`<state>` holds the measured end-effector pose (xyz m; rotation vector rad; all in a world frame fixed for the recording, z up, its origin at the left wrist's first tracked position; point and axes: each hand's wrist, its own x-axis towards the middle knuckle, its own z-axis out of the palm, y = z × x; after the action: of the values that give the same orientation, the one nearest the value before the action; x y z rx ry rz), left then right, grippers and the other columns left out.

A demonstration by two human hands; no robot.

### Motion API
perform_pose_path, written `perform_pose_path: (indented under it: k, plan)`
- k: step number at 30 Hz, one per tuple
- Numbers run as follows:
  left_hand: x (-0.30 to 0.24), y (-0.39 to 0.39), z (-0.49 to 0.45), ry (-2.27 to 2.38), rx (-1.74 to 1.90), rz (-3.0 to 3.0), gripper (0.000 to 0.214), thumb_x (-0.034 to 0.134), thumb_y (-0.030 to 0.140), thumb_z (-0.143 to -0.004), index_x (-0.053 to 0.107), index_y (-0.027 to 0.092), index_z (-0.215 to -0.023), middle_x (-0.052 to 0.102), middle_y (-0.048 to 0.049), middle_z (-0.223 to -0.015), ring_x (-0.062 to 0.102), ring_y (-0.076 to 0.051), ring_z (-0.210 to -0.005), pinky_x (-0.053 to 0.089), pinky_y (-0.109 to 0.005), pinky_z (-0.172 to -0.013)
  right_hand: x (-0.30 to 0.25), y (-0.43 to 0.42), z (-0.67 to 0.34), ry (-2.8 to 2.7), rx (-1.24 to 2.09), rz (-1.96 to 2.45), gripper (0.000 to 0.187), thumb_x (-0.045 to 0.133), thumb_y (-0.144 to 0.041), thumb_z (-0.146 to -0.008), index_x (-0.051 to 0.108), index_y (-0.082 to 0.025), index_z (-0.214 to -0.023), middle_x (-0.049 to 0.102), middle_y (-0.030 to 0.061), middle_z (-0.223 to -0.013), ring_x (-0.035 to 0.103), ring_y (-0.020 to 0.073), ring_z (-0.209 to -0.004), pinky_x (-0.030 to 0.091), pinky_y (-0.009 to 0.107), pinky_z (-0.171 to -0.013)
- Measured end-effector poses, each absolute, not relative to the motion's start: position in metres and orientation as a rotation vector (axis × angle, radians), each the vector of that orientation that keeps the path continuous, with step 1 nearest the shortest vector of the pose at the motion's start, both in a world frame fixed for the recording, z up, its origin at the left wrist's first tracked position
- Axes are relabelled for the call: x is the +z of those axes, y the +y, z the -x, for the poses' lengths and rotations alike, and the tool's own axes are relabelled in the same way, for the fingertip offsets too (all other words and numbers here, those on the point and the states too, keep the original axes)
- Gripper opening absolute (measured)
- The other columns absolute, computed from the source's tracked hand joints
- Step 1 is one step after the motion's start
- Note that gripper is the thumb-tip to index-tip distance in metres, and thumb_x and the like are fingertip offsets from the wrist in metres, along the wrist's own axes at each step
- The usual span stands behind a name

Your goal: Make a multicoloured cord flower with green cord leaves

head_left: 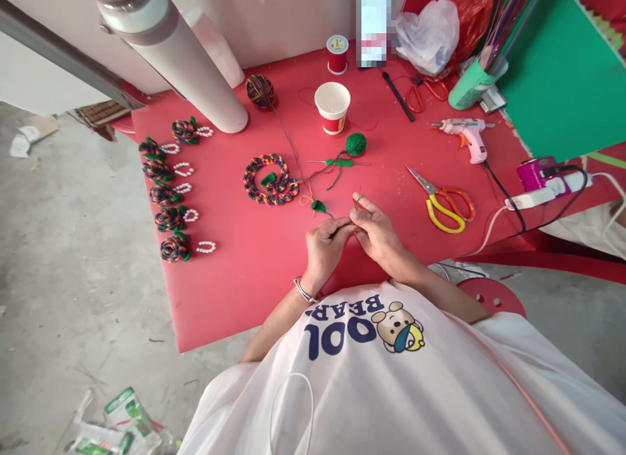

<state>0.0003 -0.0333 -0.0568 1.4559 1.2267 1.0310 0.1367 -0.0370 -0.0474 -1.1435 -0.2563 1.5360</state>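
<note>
Both hands meet above the red table near its front edge. My left hand (327, 248), with a bracelet at the wrist, is closed with its fingertips pressed together. From it a green yarn strand runs to a small green crocheted leaf (318, 207) lying just beyond. My right hand (379, 233) pinches green yarn (358, 201), whose end sticks up past the thumb. Farther off lie a coiled multicoloured crocheted strip (250, 186), a green-handled crochet hook (342, 163) and a green yarn ball (356, 144).
Crocheted flowers (175, 248) with white bead loops line the left edge of the table (220, 298). A variegated yarn ball (261, 92), paper cup (332, 106) and thread spool (337, 54) stand behind. Scissors (440, 204) and a pink glue gun (469, 137) with its cord are on the right.
</note>
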Motion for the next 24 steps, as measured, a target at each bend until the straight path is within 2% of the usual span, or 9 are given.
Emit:
perform_pose_path:
  k: [7,11,15,18,21,24]
  plan:
    - [-0.054,-0.034,-0.001,1.238,1.044,-1.534,0.014,0.078,0.03,-0.092,0.087,0.027,-0.102,0.08,-0.0003,-0.077,0.066,-0.014,-0.06,0.054,-0.028,-0.061,-0.042,-0.039,-0.137,-0.286,1.557,1.142,0.111,0.104,-0.042,-0.055,0.056,-0.025,-0.153,0.049,-0.013,-0.064,0.05,0.0104,-0.063,0.046,0.028,-0.067]
    - [-0.055,-0.034,0.0,1.184,1.066,-1.562,0.013,0.075,0.03,-0.094,0.087,0.028,-0.097,0.081,-0.0013,-0.08,0.069,-0.015,-0.065,0.057,-0.03,-0.065,-0.041,-0.039,-0.137,-0.287,1.567,1.162,0.107,0.105,-0.043,-0.054,0.057,-0.026,-0.149,0.05,-0.0127,-0.065,0.052,0.0109,-0.065,0.046,0.027,-0.068]
    - [-0.053,-0.034,0.002,1.171,1.096,-1.592,0.015,0.073,0.027,-0.095,0.087,0.026,-0.091,0.081,-0.0017,-0.078,0.071,-0.015,-0.067,0.057,-0.03,-0.068,-0.04,-0.039,-0.139,-0.261,1.586,1.165,0.087,0.105,-0.041,-0.054,0.065,-0.026,-0.131,0.055,-0.0103,-0.071,0.053,0.0103,-0.068,0.047,0.026,-0.068]
    - [-0.049,-0.034,0.002,1.256,1.089,-1.553,0.014,0.072,0.024,-0.094,0.085,0.023,-0.088,0.08,-0.0019,-0.077,0.071,-0.015,-0.068,0.056,-0.029,-0.07,-0.039,-0.045,-0.144,-0.207,1.575,1.174,0.069,0.103,-0.044,-0.058,0.068,-0.026,-0.115,0.065,-0.0059,-0.082,0.054,0.0096,-0.07,0.045,0.024,-0.064]
    - [-0.049,-0.033,0.001,1.327,1.06,-1.479,0.015,0.071,0.024,-0.093,0.084,0.021,-0.085,0.079,-0.0023,-0.076,0.071,-0.014,-0.068,0.054,-0.027,-0.069,-0.035,-0.06,-0.15,-0.18,1.564,1.234,0.058,0.101,-0.049,-0.059,0.071,-0.024,-0.102,0.071,-0.0018,-0.088,0.051,0.0092,-0.068,0.037,0.023,-0.056]
    - [-0.052,-0.033,-0.001,1.346,1.054,-1.417,0.015,0.072,0.028,-0.092,0.083,0.019,-0.086,0.079,-0.003,-0.076,0.07,-0.014,-0.067,0.053,-0.026,-0.067,-0.032,-0.074,-0.149,-0.252,1.73,1.293,0.052,0.096,-0.061,-0.063,0.072,-0.02,-0.085,0.068,0.0008,-0.079,0.046,0.0095,-0.064,0.027,0.024,-0.051]
